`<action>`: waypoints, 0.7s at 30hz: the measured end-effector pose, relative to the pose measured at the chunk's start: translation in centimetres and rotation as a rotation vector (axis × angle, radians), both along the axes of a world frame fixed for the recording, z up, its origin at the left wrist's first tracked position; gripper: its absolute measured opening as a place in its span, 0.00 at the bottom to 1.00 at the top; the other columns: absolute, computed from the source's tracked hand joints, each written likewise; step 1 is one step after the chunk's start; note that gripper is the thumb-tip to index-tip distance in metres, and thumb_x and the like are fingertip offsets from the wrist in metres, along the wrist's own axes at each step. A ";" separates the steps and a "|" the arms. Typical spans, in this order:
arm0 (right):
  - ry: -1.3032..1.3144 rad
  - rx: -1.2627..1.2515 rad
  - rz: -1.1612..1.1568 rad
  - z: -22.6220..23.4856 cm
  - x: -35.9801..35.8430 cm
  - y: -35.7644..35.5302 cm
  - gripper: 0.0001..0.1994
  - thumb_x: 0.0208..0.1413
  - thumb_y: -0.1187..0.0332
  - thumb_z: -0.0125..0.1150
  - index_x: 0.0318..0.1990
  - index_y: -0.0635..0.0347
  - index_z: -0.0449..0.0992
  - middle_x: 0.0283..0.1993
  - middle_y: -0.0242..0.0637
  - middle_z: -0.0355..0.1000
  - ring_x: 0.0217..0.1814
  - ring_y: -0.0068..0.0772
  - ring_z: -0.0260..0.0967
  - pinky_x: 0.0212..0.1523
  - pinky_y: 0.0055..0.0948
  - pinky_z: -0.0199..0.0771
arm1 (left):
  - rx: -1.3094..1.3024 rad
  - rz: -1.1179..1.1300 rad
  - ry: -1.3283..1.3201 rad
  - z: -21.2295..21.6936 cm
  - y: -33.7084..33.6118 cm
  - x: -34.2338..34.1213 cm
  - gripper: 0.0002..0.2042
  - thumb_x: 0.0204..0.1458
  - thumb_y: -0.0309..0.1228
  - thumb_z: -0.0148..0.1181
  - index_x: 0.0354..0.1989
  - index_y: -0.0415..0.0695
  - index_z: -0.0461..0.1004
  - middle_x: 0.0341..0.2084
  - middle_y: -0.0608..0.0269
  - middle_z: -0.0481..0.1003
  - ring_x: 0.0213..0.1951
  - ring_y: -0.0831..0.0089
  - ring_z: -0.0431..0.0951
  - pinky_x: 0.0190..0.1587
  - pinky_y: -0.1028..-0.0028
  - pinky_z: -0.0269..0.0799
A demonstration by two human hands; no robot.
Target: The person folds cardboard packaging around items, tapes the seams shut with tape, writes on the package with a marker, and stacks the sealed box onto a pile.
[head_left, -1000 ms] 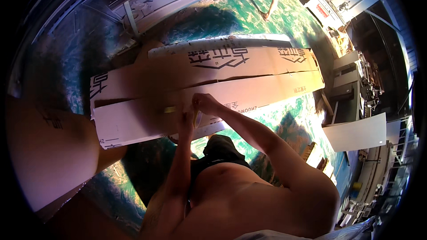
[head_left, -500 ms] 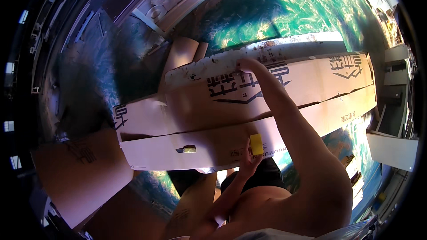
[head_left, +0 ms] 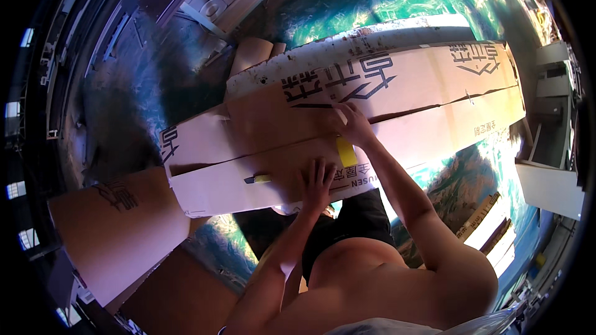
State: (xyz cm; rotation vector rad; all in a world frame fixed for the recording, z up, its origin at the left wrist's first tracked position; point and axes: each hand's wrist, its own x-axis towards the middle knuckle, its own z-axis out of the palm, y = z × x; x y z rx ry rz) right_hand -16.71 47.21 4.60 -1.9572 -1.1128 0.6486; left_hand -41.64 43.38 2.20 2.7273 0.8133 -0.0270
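A long cardboard box [head_left: 428, 77] with black print lies across in front of me, its two top flaps meeting along a dark slit. My left hand [head_left: 316, 186] rests palm down on the near flap, fingers spread, holding nothing. Over the slit, my right hand [head_left: 355, 125] has bent fingers, with its thumb at the upper end of a yellow strip [head_left: 346, 152] that looks like tape. The grip itself is partly hidden. Left of my left hand, a small dark-and-yellow object [head_left: 259, 179] lies on the near flap; I cannot make out its kind.
A stained white panel [head_left: 372, 40] runs along the box's far side. Another piece of cardboard [head_left: 124, 229] lies at the left, and rolled cardboard [head_left: 251, 56] lies beyond the box. Pale cabinet parts [head_left: 549, 142] stand at the right. The floor has a green pattern.
My right hand has come back from the box's far edge to the slit. My left hand has let go of the yellow strip and now lies flat on the near flap. The box appears higher in view.
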 end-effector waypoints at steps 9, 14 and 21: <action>0.523 0.021 -0.504 3.3 -10.6 -12.9 0.19 0.53 0.57 0.66 0.36 0.69 0.76 0.31 0.47 0.76 0.32 0.34 0.73 0.36 0.33 0.72 | 0.228 0.038 -0.064 -2.6 -0.1 -0.9 0.41 0.40 0.37 0.68 0.68 0.54 0.58 0.70 0.60 0.52 0.71 0.55 0.50 0.61 0.31 0.50; 0.583 0.127 -0.586 5.2 -18.7 -21.0 0.17 0.55 0.59 0.65 0.30 0.68 0.75 0.22 0.36 0.72 0.25 0.22 0.67 0.28 0.29 0.69 | 0.195 -0.048 0.148 0.4 3.4 0.3 0.47 0.34 0.38 0.70 0.69 0.57 0.56 0.72 0.61 0.46 0.72 0.51 0.43 0.58 0.25 0.46; 0.302 -0.295 -0.584 -14.1 -16.5 -23.9 0.25 0.55 0.47 0.61 0.29 0.67 0.76 0.25 0.47 0.75 0.27 0.41 0.74 0.32 0.39 0.72 | 0.149 -0.146 0.158 0.8 1.2 4.3 0.49 0.34 0.46 0.71 0.70 0.48 0.55 0.71 0.54 0.48 0.72 0.50 0.44 0.64 0.31 0.41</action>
